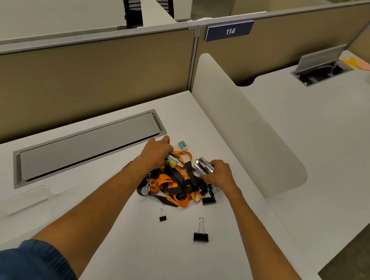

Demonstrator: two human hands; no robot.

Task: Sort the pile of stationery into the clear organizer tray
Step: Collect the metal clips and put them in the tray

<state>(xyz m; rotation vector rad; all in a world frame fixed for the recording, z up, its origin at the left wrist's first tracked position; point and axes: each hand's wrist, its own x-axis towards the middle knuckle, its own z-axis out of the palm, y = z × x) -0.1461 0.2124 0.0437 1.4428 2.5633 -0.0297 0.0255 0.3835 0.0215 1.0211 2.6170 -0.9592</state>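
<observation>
Both hands work the far side of the pile (172, 187), likely lifting the heavy pieces first so the straps loosen. The left grip (157, 153) is closed round a silver stapler (175, 161); the right grip (221, 174) clasps two more staplers (203, 166), stacked. The pile sits mid-tabletop (129, 255): tangled orange and black lanyards, a small eraser (183, 145) just beyond, and binder clips (201, 234) strewn nearer. The clear organizer tray (17, 203) lies well apart at the near left, faint.
</observation>
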